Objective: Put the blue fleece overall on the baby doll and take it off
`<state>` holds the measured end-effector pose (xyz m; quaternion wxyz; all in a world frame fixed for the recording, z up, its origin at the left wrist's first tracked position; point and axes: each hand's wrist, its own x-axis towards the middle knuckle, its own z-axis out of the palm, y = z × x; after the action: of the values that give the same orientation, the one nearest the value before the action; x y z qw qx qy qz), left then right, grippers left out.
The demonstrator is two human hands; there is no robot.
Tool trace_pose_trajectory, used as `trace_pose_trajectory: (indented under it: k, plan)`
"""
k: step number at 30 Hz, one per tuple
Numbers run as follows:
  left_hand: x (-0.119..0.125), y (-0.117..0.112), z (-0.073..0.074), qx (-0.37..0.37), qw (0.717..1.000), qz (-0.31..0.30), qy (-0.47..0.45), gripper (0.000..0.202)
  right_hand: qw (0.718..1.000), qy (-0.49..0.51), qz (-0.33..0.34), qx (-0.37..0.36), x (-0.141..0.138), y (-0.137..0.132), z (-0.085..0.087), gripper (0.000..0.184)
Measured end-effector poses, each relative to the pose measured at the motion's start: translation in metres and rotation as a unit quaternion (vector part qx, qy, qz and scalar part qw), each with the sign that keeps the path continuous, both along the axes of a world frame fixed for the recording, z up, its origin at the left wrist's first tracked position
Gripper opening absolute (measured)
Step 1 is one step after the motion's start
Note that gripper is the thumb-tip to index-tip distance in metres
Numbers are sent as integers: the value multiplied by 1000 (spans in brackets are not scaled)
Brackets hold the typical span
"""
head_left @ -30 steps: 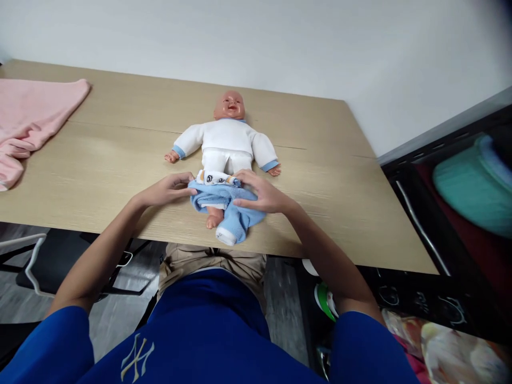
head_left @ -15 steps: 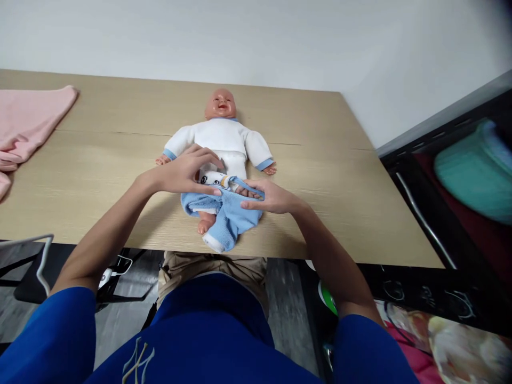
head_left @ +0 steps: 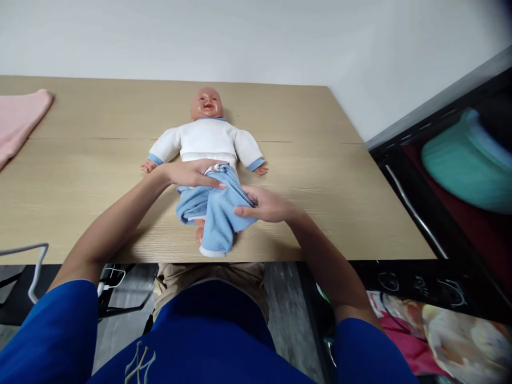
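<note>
A baby doll point(head_left: 207, 104) lies on its back on the table, its head toward the wall and its arms spread. It wears a white top point(head_left: 208, 140) with blue cuffs. Light blue pants point(head_left: 220, 213) are bunched over its legs, and one foot point(head_left: 200, 234) shows below them. My left hand point(head_left: 196, 173) is closed on the pants' upper edge near the doll's waist, thumb on the outside. On the other side, my right hand point(head_left: 266, 204) grips the pants with its thumb on top and its fingers partly hidden in the cloth.
The wooden table point(head_left: 328, 202) ends at a white wall. A pink cloth point(head_left: 20, 122) lies at the far left. To the right, a teal basin point(head_left: 464, 160) stands on a dark shelf. A white bent rod point(head_left: 38, 272) rises at the table's left front edge.
The pants' upper edge has moved up the doll toward its waist, covering the hand-side leg and most of the patterned cloth. My left hand has closed on the fabric.
</note>
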<state>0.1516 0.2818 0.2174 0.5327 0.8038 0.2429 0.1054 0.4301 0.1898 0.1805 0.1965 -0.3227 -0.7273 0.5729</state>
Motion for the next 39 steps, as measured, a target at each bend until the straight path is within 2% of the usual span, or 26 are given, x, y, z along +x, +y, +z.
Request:
trace_pose_trajectory:
  k: [2,4,6,8,11,16,20,23,26,30,33,35,37,39]
  plan:
    - [0,-1,-1,-17,1000,-17,12,46,999,-41,32,-1,4,-2,3,58]
    - [1,-1,0,-50,995,-84,37,47,998,-43,43,-9,7,-3,2,59]
    - [1,-1,2,-84,982,-155,62,42,1000,-10,16,-18,9,-3,-1,64]
    - [1,-1,3,-101,975,-184,69,43,999,27,-24,-28,11,-3,-4,68]
    - [0,-1,1,-108,979,-168,47,43,998,37,-37,-43,11,-1,-8,70]
    - [-1,-3,-7,-97,990,-97,16,31,996,30,48,-62,8,1,-7,72]
    - [1,-6,-10,-132,988,-73,11,33,991,4,95,-96,10,2,-9,67]
    - [1,-7,-10,-163,983,-82,13,48,993,27,73,-92,11,2,-17,62]
    - [-1,-6,-9,-186,975,-121,17,63,992,86,22,-86,9,2,-28,66]
    - [-3,-6,-7,-154,980,-128,16,59,990,111,-15,-83,8,2,-38,72]
    - [-2,-4,-10,-128,987,-100,-1,58,993,85,-10,-85,8,2,-35,71]
    - [-2,-3,-15,-123,988,-89,-17,58,993,84,2,-81,6,0,-29,80]
    - [-4,-1,-20,-124,988,-87,-19,58,993,105,17,-57,2,-4,-23,96]
    - [-7,0,-24,-123,989,-86,-2,57,993,115,1,-11,-4,-11,-17,97]
